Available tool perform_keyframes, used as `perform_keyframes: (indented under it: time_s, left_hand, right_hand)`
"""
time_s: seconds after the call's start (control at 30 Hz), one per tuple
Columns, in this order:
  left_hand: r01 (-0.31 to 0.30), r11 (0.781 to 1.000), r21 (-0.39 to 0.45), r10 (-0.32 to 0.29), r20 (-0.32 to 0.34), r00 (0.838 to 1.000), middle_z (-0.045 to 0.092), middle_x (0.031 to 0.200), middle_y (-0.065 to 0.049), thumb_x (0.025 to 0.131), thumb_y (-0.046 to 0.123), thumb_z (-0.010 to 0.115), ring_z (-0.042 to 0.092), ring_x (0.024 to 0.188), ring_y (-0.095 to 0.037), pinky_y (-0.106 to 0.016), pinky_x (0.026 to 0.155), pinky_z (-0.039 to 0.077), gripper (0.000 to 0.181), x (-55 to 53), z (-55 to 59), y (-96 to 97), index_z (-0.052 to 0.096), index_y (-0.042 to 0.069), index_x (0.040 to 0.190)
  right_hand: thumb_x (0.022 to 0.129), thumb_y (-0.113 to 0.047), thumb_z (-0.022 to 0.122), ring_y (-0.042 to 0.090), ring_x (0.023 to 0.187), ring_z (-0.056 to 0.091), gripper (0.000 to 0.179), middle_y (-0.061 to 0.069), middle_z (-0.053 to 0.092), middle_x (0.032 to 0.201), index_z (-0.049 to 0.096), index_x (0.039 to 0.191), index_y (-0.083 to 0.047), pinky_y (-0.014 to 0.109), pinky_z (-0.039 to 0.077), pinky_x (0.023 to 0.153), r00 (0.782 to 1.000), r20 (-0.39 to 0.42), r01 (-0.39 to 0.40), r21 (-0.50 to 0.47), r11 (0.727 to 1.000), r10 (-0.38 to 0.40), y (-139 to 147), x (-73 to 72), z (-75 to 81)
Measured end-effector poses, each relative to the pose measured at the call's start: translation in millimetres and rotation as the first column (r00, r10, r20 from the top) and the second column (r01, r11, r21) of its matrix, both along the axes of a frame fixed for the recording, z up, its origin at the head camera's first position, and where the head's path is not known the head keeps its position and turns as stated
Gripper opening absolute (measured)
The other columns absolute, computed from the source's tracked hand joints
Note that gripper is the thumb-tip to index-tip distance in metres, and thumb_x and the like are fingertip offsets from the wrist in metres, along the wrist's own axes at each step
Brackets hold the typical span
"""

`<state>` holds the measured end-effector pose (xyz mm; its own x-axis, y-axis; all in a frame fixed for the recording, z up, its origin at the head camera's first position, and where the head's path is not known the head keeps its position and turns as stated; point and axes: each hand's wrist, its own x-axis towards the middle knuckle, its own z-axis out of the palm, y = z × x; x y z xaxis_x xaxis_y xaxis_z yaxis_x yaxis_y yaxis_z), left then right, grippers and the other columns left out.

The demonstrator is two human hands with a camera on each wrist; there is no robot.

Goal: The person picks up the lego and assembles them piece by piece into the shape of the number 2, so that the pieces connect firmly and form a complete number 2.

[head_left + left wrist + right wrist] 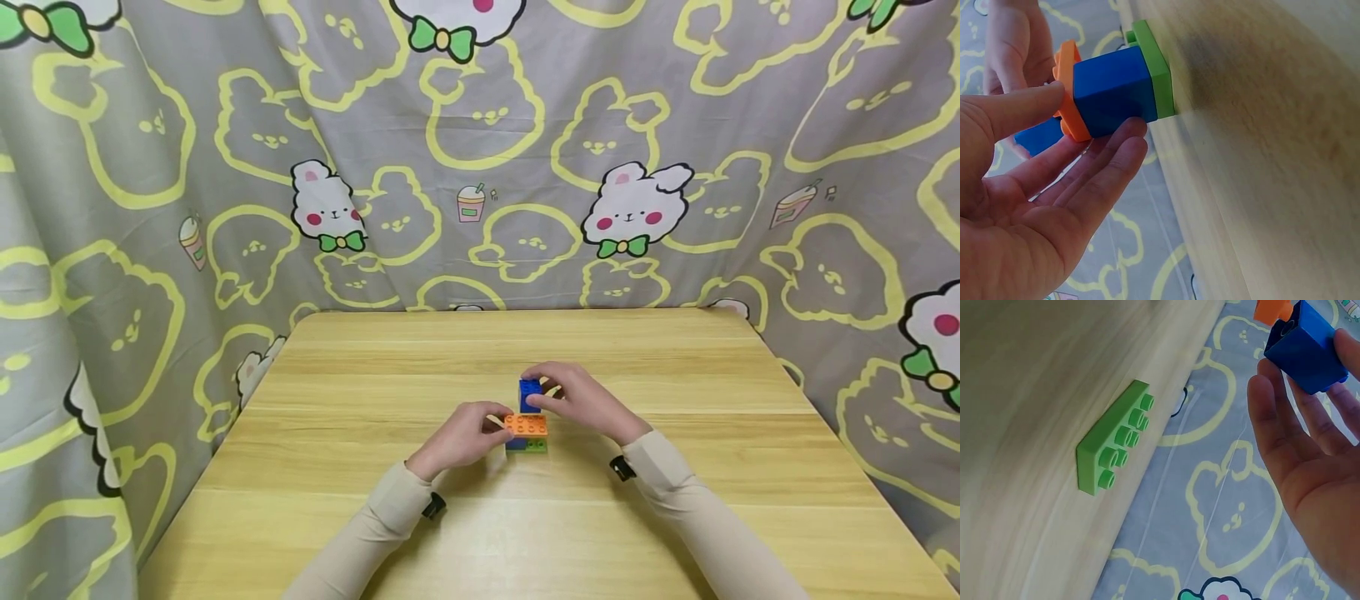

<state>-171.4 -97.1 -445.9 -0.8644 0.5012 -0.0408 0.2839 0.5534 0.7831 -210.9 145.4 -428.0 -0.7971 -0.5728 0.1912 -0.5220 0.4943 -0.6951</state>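
Observation:
In the head view, a studded orange building brick (527, 426) lies over a blue brick (516, 444) and a flat green brick (537, 447). My left hand (467, 435) grips the orange brick by its left end. Its thumb lies against the orange brick in the left wrist view, and other fingertips reach the side of the lower blue brick (1115, 90). Just above the orange brick, my right hand (573, 398) pinches another blue brick (530, 396) between thumb and fingers. The right wrist view shows that blue brick's (1307, 349) hollow underside.
The bricks stand on a light wood-grain table (337, 383). A grey curtain (405, 242) with yellow cartoon outlines hangs behind it and along both sides. Rows of studs show on a green brick (1113, 439) in the right wrist view.

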Motion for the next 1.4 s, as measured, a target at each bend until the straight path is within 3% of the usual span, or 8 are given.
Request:
perform_keyframes:
  time_s: [0.4,0.73,1.07,1.4]
  left_hand:
    - [0.002,1.0,-0.001,-0.002,0.002,1.0,0.068,0.128,-0.015,0.1,0.019,0.067,0.074,0.103,-0.025,-0.036,0.086,0.06,0.033,0.2,0.1,0.4,0.067,0.002,0.128]
    - [-0.004,1.0,0.002,0.004,0.005,1.0,0.07,0.124,-0.014,0.1,0.018,0.068,0.074,0.101,-0.024,-0.036,0.084,0.06,0.032,-0.7,-1.9,0.0,0.068,0.002,0.127]
    - [-0.004,1.0,0.001,0.004,0.018,1.0,0.069,0.127,-0.013,0.1,0.02,0.068,0.073,0.102,-0.024,-0.035,0.084,0.06,0.032,-0.5,-1.8,-1.0,0.068,0.004,0.128]
    - [-0.012,1.0,0.007,0.012,0.021,1.0,0.069,0.128,-0.014,0.1,0.021,0.068,0.073,0.103,-0.025,-0.039,0.087,0.06,0.034,0.4,-1.1,-0.4,0.067,0.003,0.128]
  right_hand:
    - [0.098,-0.03,0.07,0.018,0.104,0.069,0.037,0.0,0.068,0.123,0.064,0.132,-0.016,0.035,0.059,0.086,0.999,-0.032,0.009,-0.013,1.0,-0.01,7,18.8,-9.8]
    - [0.099,-0.03,0.069,0.02,0.106,0.07,0.037,0.0,0.065,0.125,0.062,0.133,-0.015,0.029,0.059,0.088,1.0,-0.022,-0.006,-0.022,1.0,0.006,7,26.7,-10.2]
    - [0.095,-0.018,0.074,0.025,0.106,0.071,0.042,0.009,0.065,0.129,0.059,0.134,-0.011,0.031,0.06,0.087,0.999,-0.019,-0.027,-0.057,0.998,0.026,5,31.6,-17.3]
    - [0.094,-0.014,0.075,0.028,0.106,0.071,0.044,0.009,0.065,0.126,0.057,0.134,-0.011,0.033,0.06,0.089,1.0,-0.014,-0.02,-0.088,0.996,0.019,4,35.3,-21.5]
